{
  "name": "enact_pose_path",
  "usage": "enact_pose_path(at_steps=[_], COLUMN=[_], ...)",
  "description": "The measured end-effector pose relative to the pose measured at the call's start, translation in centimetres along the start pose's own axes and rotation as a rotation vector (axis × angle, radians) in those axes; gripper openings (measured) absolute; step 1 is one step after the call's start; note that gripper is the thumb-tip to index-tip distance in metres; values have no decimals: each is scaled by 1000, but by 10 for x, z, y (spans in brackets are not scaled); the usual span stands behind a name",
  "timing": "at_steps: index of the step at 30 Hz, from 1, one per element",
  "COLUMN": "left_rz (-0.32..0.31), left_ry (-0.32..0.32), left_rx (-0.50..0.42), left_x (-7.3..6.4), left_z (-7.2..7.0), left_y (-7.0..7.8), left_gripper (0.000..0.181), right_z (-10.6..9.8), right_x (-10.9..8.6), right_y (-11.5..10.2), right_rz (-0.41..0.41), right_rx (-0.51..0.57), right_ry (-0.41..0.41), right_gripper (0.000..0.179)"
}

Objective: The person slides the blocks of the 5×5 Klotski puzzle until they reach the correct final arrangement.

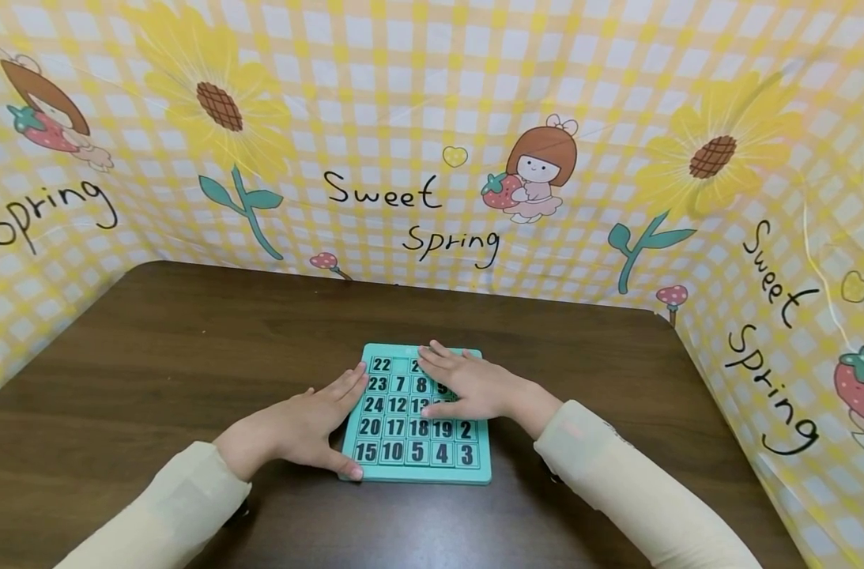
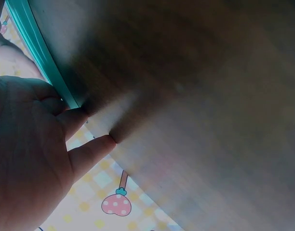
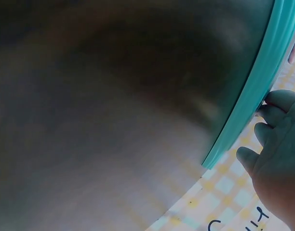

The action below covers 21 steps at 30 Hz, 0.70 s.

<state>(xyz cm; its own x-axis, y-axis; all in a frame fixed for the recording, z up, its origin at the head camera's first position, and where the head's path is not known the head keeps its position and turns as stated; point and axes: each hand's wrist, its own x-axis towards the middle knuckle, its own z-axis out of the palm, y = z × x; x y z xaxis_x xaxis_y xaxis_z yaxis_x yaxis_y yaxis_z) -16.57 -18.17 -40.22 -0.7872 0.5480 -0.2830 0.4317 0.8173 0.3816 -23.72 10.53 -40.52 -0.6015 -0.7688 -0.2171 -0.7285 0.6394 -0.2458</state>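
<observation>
A teal sliding number puzzle (image 1: 417, 479) lies flat on the table, its tiles marked with black numbers. The top row shows a tile-sized gap right of the 22. Spread along the puzzle's left side is my left hand (image 1: 299, 431), thumb at the lower left corner and fingers by the upper left edge. In the left wrist view, two fingertips of that hand (image 2: 32, 149) touch the table. Reaching from the right, my right hand (image 1: 474, 387) lies over the upper right tiles with extended fingers, hiding several. The right wrist view shows this hand (image 3: 280, 154) beside the puzzle's teal rim (image 3: 256, 91).
The dark brown wooden table (image 1: 261, 332) extends around the puzzle on all sides. A yellow checked cloth (image 1: 375, 103) printed with flowers, cartoon figures and lettering hangs along its back and sides.
</observation>
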Motion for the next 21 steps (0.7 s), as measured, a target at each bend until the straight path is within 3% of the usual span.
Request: enact_pose_path(at_steps=[21], left_rz=[2], left_ry=[-6], left_rx=[3], left_x=[-1], left_z=[-1], left_y=[3], left_gripper=[132], right_z=[-3], right_x=[15], right_y=[-13], right_rz=[-10], right_rx=[-12], right_ry=[-22], right_gripper=[87])
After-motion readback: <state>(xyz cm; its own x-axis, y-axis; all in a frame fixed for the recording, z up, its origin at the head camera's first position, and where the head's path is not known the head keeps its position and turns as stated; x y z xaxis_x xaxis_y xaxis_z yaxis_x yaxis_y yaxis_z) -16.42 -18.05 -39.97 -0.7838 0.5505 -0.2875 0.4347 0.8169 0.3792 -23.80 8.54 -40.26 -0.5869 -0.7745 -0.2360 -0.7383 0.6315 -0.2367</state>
